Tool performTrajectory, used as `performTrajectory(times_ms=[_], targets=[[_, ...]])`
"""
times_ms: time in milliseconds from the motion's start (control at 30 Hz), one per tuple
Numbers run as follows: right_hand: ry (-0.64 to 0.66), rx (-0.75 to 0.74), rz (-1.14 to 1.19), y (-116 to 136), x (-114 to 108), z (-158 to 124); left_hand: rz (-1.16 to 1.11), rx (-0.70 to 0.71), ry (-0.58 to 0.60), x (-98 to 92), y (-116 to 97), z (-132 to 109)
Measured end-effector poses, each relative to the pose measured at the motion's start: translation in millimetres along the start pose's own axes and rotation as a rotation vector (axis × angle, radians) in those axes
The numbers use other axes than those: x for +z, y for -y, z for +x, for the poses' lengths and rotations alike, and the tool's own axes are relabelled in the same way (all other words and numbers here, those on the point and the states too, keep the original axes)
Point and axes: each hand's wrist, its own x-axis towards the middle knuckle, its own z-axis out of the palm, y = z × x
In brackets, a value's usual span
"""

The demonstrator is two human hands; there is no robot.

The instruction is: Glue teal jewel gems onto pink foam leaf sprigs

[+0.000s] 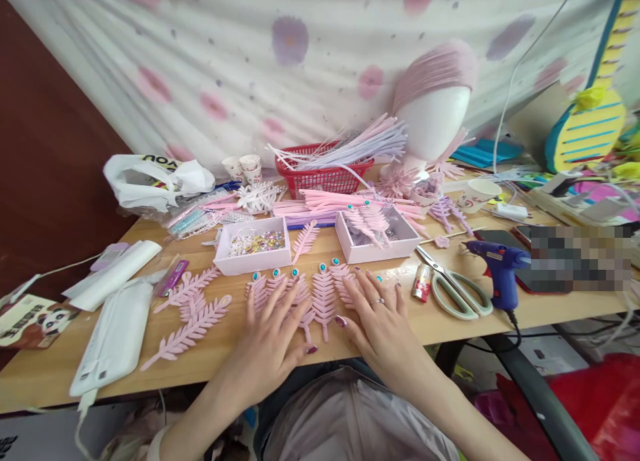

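Both hands rest flat on a row of pink feather-shaped pipe-cleaner pieces [323,301], each topped with a teal gem. My left hand [273,341] has its fingers spread over the left pieces, partly hiding them. Over the right end of the row lies my right hand [383,324], fingers apart, a ring on one finger. A loose teal gem [379,279] shows between its fingers. More pink feather pieces without gems [187,331] lie to the left. Behind the row stand a white box of beads and gems [253,246] and a white box with gem-topped feathers [377,234].
To the right are green-handled scissors [461,291], a lighter [423,283] and a blue glue gun [500,271] with its cord over the table edge. A red basket of pipe cleaners [325,178] and a mannequin head [435,108] stand behind. A white power bank [114,341] lies left.
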Motion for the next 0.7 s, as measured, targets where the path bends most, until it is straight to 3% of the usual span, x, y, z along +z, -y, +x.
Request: performTrajectory(times_ms=[133, 367, 533, 700], targets=[[0.015, 0.011, -0.047, -15.2, -4.4, -13.9, -0.027, 0.05, 0.006, 1.1, -19.3, 17.8], [0.095, -0.095, -0.068, -39.6, -5.4, -12.5, -0.042, -0.072, -0.01, 7.6, -32.8, 29.5], [0.052, -0.099, -0.083, -41.9, -13.1, -11.1, 0.007, -0.072, -0.038, 5.3, -46.1, 41.9], [0.001, -0.129, -0.104, -45.6, -24.3, -28.0, -0.041, -0.013, -0.025, 8.3, -63.9, 67.6]])
